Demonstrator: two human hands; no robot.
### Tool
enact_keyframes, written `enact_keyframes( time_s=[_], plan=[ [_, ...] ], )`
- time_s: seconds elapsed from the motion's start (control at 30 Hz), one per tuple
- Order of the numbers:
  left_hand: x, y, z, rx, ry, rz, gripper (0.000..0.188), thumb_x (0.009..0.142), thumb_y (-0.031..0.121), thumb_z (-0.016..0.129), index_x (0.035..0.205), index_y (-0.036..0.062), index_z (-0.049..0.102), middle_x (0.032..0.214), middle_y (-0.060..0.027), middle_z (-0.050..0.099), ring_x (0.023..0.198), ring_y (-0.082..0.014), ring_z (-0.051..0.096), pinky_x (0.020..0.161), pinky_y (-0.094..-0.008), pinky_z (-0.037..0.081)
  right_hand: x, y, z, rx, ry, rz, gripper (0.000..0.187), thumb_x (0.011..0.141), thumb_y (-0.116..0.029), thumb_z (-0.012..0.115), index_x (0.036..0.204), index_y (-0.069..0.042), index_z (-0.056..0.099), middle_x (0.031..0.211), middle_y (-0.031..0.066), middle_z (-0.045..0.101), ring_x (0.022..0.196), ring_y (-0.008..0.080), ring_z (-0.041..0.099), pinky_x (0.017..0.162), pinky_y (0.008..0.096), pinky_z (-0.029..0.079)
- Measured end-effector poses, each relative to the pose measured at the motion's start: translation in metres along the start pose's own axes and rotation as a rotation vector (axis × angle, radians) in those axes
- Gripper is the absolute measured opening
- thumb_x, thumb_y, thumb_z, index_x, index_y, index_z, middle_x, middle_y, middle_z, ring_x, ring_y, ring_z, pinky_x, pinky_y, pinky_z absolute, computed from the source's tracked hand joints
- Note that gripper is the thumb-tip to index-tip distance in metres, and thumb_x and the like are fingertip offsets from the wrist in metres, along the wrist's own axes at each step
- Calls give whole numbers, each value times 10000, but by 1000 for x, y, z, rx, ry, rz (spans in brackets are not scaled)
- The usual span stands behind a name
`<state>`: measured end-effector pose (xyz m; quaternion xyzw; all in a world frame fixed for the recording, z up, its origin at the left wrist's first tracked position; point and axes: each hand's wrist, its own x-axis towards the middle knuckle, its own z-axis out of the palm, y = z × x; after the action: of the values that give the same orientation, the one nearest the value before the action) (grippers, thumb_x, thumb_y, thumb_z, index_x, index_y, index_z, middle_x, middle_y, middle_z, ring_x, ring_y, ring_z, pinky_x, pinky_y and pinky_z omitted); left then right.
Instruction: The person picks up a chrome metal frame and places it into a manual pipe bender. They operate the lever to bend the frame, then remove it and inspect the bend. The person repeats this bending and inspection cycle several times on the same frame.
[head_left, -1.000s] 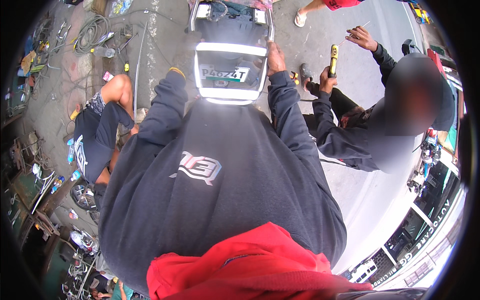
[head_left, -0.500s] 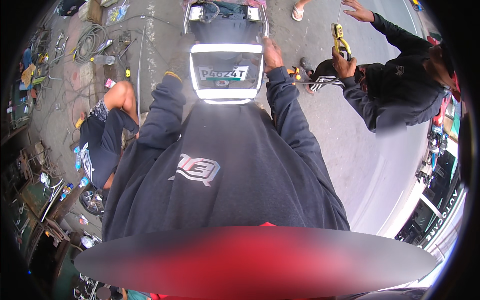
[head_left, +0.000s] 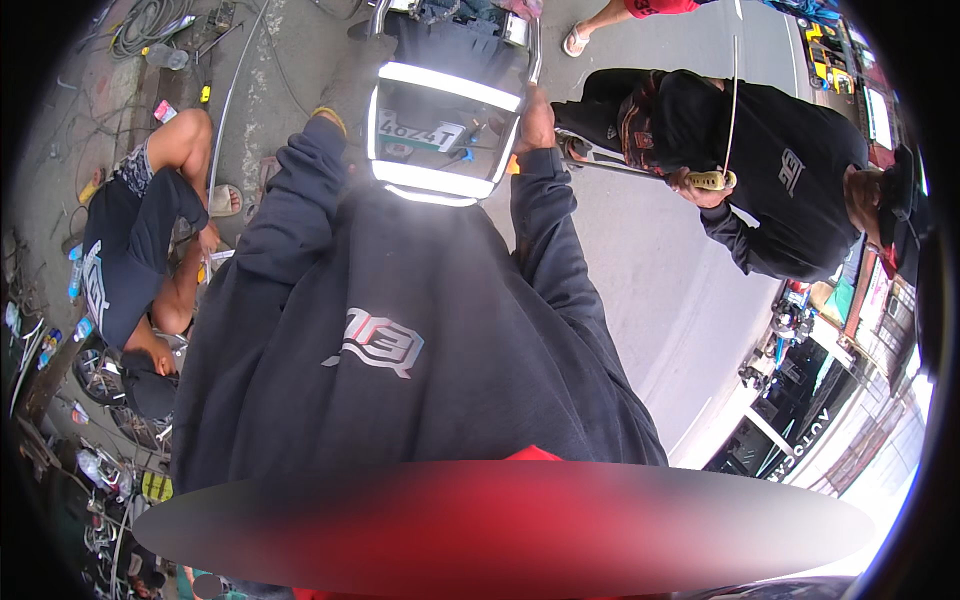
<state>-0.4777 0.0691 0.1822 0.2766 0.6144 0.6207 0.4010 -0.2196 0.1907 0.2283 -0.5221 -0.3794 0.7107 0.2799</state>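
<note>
In front of my chest is a bright, shiny metal frame [head_left: 448, 86] with rounded corners. A white and green licence plate [head_left: 425, 133] shows inside its opening. My right hand [head_left: 537, 118] is closed at the frame's right side, its fingers partly hidden behind the metal. A bent metal tube [head_left: 536, 55] runs upward just beyond that hand. My left hand [head_left: 330, 119] is low by the left side, with a yellow band at the wrist. Its fingers blur into the grey ground, so their shape does not show.
At the right, a co-worker in black [head_left: 790, 180] holds a yellow tape measure [head_left: 712, 180] with its blade drawn out. Another person [head_left: 140, 240] crouches at the left among bottles and wheels. Coiled cable [head_left: 150, 25] lies at the upper left. A sandalled foot [head_left: 575, 40] stands beyond.
The frame has tilted slightly and my view has turned. The co-worker at the right has moved nearer the frame and lowered the tape measure. A leg in red shorts shows more at the top.
</note>
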Motion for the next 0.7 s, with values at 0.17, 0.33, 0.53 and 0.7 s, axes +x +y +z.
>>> enact_keyframes(
  time_s=[0.17,0.33,0.53,0.7],
  plan=[
    [-5,20,4,146,62,-384,438,994,356,514,1340,98,586,1204,-126,659,1088,-225,629,936,-358,501,2,-2,5,3,33,54,459,939,-482,505,1263,-162,559,1057,107,593,772,283,602,640,477,495],
    [-14,22,14,40,156,-51,506,967,505,506,1161,57,640,1054,-185,693,974,-334,648,860,-461,482,8,-2,-12,-10,-95,93,430,965,-513,458,1299,-250,520,1176,100,631,967,275,626,634,472,514],
    [-15,21,20,153,232,-78,473,976,454,470,1083,28,645,1002,-239,665,963,-415,631,840,-486,484,14,-2,-20,-40,-158,83,458,958,-549,433,1327,-291,516,1341,98,605,1150,310,618,651,449,563],
    [-10,28,26,182,324,-68,428,950,426,507,1019,28,646,934,-235,665,893,-428,634,785,-509,489,11,-11,-13,-183,-101,61,465,954,-571,408,1323,-308,513,1358,93,600,1206,280,582,737,456,536]
  ],
)
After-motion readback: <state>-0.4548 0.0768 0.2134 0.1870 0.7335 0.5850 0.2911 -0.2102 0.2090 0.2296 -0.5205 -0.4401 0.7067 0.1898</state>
